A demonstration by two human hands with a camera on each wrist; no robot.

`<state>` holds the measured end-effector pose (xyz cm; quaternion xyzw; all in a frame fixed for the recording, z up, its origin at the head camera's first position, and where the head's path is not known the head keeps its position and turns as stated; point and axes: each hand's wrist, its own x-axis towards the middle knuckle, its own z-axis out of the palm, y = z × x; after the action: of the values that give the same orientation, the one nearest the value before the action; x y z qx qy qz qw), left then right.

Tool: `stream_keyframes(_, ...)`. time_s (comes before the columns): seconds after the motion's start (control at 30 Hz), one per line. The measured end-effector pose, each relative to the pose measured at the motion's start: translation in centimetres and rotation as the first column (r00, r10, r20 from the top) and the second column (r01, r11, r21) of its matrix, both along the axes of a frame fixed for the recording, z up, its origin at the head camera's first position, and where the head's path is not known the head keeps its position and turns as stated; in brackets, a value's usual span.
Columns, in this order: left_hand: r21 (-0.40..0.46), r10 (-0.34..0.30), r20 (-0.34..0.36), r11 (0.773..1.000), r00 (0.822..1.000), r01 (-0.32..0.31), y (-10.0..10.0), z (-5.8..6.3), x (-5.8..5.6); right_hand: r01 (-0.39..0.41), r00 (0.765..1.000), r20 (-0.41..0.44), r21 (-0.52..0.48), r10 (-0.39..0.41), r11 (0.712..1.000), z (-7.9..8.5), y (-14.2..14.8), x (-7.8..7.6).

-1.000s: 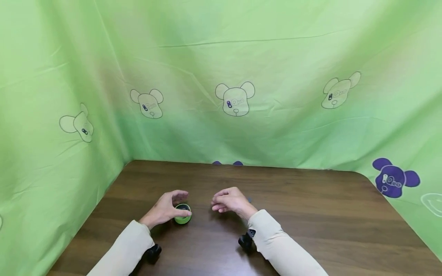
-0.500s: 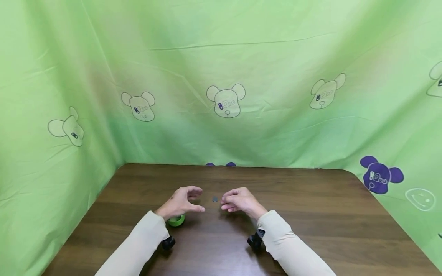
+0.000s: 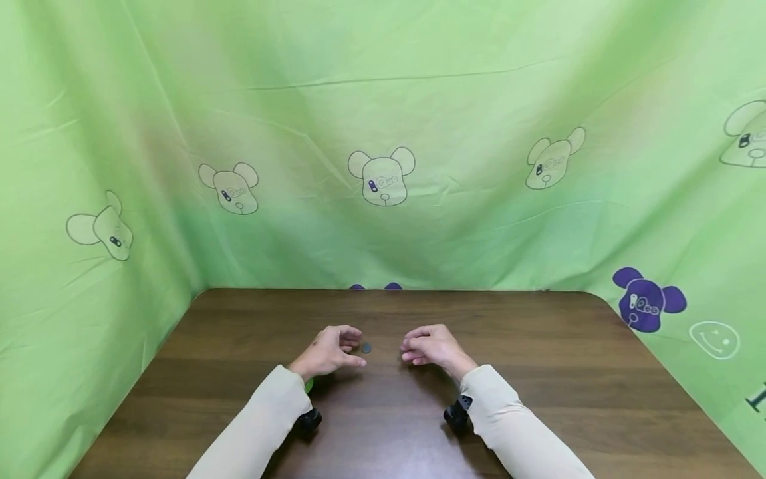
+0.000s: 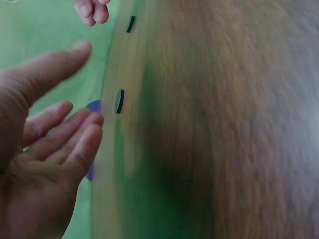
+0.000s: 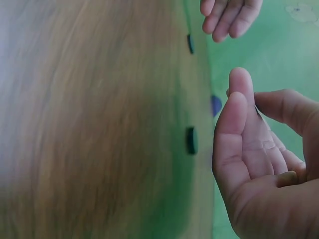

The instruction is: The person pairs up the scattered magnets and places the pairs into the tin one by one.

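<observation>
My left hand [image 3: 328, 350] hovers over the table, thumb and fingers spread apart, holding nothing. To its right is my right hand [image 3: 437, 347]; its thumb lies close to the index finger and I see nothing held. Just beyond the left fingertips a small dark disc [image 3: 366, 347] lies on the table. Two such discs show in the left wrist view, a nearer disc [image 4: 119, 101] and a farther disc [image 4: 130, 24]; in the head view the second is not visible. A round green object [image 3: 308, 385] is mostly hidden under my left wrist.
The brown wooden table [image 3: 383, 426] reaches back to a green printed curtain [image 3: 383, 246], which also hangs at the left and right. Each wrist carries a black camera, such as the right wrist camera [image 3: 457, 416].
My left hand has moved right, away from the round green object, which its wrist now covers. My right hand has shifted right, uncovering one dark disc. The head view has turned slightly right.
</observation>
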<state>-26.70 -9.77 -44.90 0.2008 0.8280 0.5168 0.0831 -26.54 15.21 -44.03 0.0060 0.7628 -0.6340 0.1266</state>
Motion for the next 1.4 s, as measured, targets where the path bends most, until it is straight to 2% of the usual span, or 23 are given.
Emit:
stream_keyframes(0.33, -0.099, 0.087, -0.046, 0.991, 0.995, -0.091, 1.0, -0.4, -0.2, 0.025, 0.999, -0.043, 0.136, -0.020, 0.990, -1.0, 1.3, -0.6)
stream_keyframes(0.47, -0.113, 0.105, -0.031, 0.988, 0.994, -0.108, 1.3, -0.7, -0.2, 0.059, 0.998, -0.041, 0.179, -0.053, 0.982, -1.4, 1.3, -0.7)
stream_keyframes(0.77, -0.052, 0.086, -0.003, 0.995, 0.996, -0.086, 2.1, -0.8, -0.1, 0.091, 0.996, -0.018, 0.176, -0.089, 0.980, -1.4, 0.2, -0.9)
stream_keyframes(1.13, -0.056, 0.080, 0.010, 0.995, 0.997, -0.079, 3.1, -1.0, -0.3, 0.061, 0.997, -0.051, 0.180, -0.053, 0.982, -1.4, -1.3, -0.8)
stream_keyframes(1.4, -0.023, 0.049, -0.004, 0.999, 0.999, -0.049, 3.7, -1.0, -0.1, 0.048, 0.998, -0.050, 0.196, -0.039, 0.980, -1.5, -2.4, -0.9)
